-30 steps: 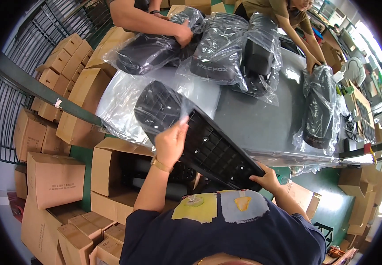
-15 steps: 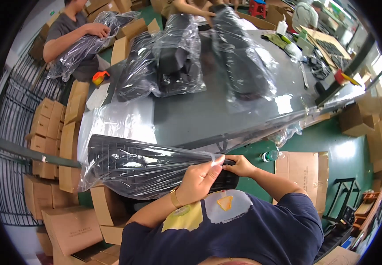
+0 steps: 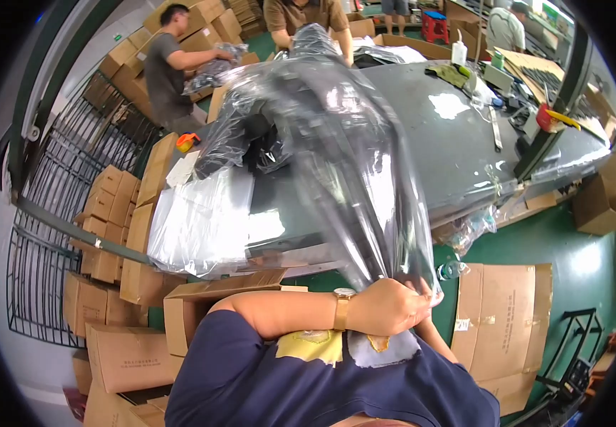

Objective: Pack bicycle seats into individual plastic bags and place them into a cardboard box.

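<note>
A long black part in a clear plastic bag [image 3: 365, 167] stretches from my hands up over the table, slightly blurred by motion. My left hand [image 3: 387, 307], with a gold watch at its wrist, is closed on the gathered near end of the bag. My right hand [image 3: 426, 299] sits just behind it, mostly hidden, its fingers also closed on the bag's edge. Behind the raised bag, another bagged black part [image 3: 251, 142] lies on the dark table [image 3: 457, 153]. A stack of flat clear plastic bags [image 3: 204, 220] rests at the table's near left corner.
An orange tape measure [image 3: 187, 141] lies at the table's left edge. Cardboard boxes [image 3: 126, 356] stack up on the left, and a flattened carton [image 3: 503, 331] lies on the green floor at right. Co-workers stand beyond the table, one [image 3: 172, 67] holding a bagged item.
The bagged part has swung from lying crosswise before me to pointing away over the table. My hands have shifted right and down, gathering the bag's end. My view has tilted up.
</note>
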The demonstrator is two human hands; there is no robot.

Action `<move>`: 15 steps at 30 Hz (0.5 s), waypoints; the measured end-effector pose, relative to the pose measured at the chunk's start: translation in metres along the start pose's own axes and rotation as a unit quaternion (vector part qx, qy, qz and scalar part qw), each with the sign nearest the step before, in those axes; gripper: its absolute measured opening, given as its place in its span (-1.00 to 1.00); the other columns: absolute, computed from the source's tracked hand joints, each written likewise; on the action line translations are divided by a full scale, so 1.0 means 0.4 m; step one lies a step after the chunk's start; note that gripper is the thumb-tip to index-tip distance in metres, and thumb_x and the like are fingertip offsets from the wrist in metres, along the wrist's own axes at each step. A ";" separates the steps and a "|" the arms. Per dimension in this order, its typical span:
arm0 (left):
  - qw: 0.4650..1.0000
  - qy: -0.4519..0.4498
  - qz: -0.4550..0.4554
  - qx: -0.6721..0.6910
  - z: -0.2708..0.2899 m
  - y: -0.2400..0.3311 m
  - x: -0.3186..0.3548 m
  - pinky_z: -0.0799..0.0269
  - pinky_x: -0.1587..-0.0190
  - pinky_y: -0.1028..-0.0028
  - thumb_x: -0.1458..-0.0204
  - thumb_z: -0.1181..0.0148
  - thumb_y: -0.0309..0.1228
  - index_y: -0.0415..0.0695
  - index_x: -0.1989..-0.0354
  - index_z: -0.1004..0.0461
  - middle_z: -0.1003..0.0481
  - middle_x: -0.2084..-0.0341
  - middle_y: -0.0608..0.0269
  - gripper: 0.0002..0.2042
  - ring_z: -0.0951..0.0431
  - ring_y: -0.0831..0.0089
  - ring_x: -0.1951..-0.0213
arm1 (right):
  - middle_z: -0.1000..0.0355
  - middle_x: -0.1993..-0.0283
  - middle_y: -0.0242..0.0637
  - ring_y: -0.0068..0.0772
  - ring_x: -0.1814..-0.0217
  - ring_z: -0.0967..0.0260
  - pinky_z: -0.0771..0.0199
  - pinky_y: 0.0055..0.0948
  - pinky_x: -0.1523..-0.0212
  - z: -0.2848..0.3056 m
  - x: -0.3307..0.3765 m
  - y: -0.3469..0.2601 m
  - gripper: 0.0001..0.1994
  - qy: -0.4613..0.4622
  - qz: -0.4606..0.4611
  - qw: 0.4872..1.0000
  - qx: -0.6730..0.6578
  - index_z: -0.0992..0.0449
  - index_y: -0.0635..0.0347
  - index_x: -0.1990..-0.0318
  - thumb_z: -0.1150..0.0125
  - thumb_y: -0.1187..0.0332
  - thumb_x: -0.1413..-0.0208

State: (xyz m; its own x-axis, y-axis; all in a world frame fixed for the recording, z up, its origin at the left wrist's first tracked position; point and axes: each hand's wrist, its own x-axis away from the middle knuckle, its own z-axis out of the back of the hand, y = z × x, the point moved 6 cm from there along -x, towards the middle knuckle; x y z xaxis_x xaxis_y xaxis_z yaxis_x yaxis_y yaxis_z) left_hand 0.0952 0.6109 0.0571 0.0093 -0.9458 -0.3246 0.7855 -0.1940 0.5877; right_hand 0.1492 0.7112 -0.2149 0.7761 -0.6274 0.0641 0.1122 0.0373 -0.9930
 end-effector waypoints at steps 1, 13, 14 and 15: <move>1.000 -0.004 -0.006 0.002 -0.002 -0.002 -0.006 -0.30 0.61 0.30 -0.04 -0.06 -0.37 -0.19 0.15 -0.43 -0.42 0.62 0.15 -0.76 -0.44 0.19 0.62 | -0.44 0.37 -0.39 -0.53 0.33 -0.37 -0.39 -0.50 0.32 0.028 0.010 -0.026 -0.85 0.028 0.020 0.999 -0.004 -0.47 0.26 0.25 -0.16 0.43 -0.02; 0.983 0.101 0.076 -0.134 -0.035 -0.216 0.050 -0.42 0.28 0.33 0.11 -0.20 -0.36 -0.07 0.21 -0.49 -0.37 0.36 0.21 -0.76 -0.46 0.26 0.29 | -0.40 0.24 -0.38 -0.62 0.33 -0.30 -0.36 -0.62 0.33 0.089 -0.162 -0.031 -0.65 0.117 -0.076 0.975 -0.171 -0.35 0.40 0.02 -0.12 0.33 -0.13; 0.987 0.029 0.139 -0.076 -0.061 -0.251 0.105 -0.42 0.20 0.36 0.08 -0.20 -0.35 -0.07 0.15 -0.48 -0.37 0.28 0.21 -0.72 -0.45 0.27 0.23 | -0.39 0.24 -0.37 -0.62 0.33 -0.28 -0.35 -0.61 0.35 0.069 -0.208 -0.034 -0.60 0.113 -0.064 0.978 -0.164 -0.33 0.40 -0.02 -0.15 0.29 -0.12; 0.981 -0.016 0.192 -0.021 -0.087 -0.271 0.166 -0.43 0.22 0.34 0.04 -0.17 -0.34 -0.06 0.12 -0.47 -0.38 0.27 0.20 -0.72 -0.47 0.26 0.25 | -0.39 0.23 -0.35 -0.60 0.32 -0.29 -0.35 -0.57 0.37 0.068 -0.246 -0.028 -0.54 0.134 -0.089 0.971 -0.174 -0.29 0.37 -0.07 -0.18 0.25 -0.10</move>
State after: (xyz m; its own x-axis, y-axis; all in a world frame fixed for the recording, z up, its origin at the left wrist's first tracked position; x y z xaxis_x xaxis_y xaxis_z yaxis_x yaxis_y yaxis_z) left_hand 0.0320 0.5781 -0.0539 0.2906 -0.9548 -0.0627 0.7528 0.1877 0.6310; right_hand 0.0884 0.7936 -0.2073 0.5687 -0.7815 0.2566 -0.0225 -0.3267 -0.9449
